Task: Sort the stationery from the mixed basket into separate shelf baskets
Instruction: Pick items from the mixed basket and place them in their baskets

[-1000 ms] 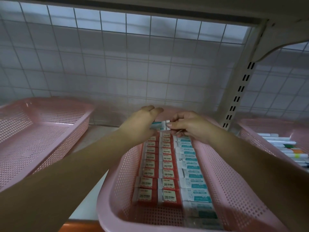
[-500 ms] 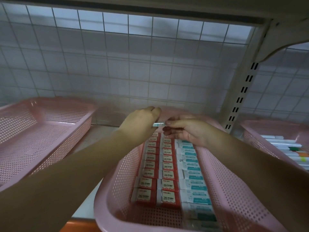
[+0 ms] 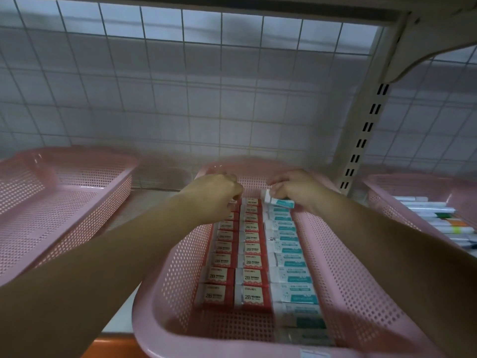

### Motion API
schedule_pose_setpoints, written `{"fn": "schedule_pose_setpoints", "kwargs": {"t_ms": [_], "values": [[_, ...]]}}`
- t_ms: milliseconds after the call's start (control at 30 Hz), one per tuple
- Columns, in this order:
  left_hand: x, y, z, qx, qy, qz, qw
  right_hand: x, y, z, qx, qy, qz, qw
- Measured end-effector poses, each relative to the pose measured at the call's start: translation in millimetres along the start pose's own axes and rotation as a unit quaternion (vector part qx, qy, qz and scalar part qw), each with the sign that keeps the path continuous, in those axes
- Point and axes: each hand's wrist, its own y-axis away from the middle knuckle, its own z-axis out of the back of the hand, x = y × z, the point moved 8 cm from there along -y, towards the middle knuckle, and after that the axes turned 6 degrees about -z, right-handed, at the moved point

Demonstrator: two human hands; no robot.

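Note:
A pink perforated basket (image 3: 178,275) on the shelf in front of me holds two rows of red 2B erasers (image 3: 251,277) and one row of white-and-teal erasers (image 3: 289,273). At the far end of the teal row, my right hand (image 3: 296,188) pinches a white-and-teal eraser (image 3: 280,202). Over the far end of the left red row, my left hand (image 3: 219,195) hovers with curled fingers; what is under them is hidden.
An empty pink basket (image 3: 64,200) stands to the left. Another pink basket (image 3: 402,184) at the right holds markers (image 3: 444,220). Behind is a wire grid back panel (image 3: 206,99). A slotted shelf upright (image 3: 366,130) rises at right. The orange shelf edge (image 3: 113,347) runs below.
The hands have separated: the right hand carried the teal eraser rightward down onto the teal row, and the left hand shifted left over the red row. The view moved closer.

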Motion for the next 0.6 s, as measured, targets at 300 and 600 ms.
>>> {"fn": "schedule_pose_setpoints", "kwargs": {"t_ms": [300, 600], "values": [[4, 0, -4, 0.030, 0.026, 0.023, 0.999, -1, -2, 8, -0.047, 0.184, 0.022, 0.982], [3, 1, -5, 0.038, 0.014, 0.019, 0.999, -9, -5, 0, -0.050, 0.343, 0.028, 0.938]]}}
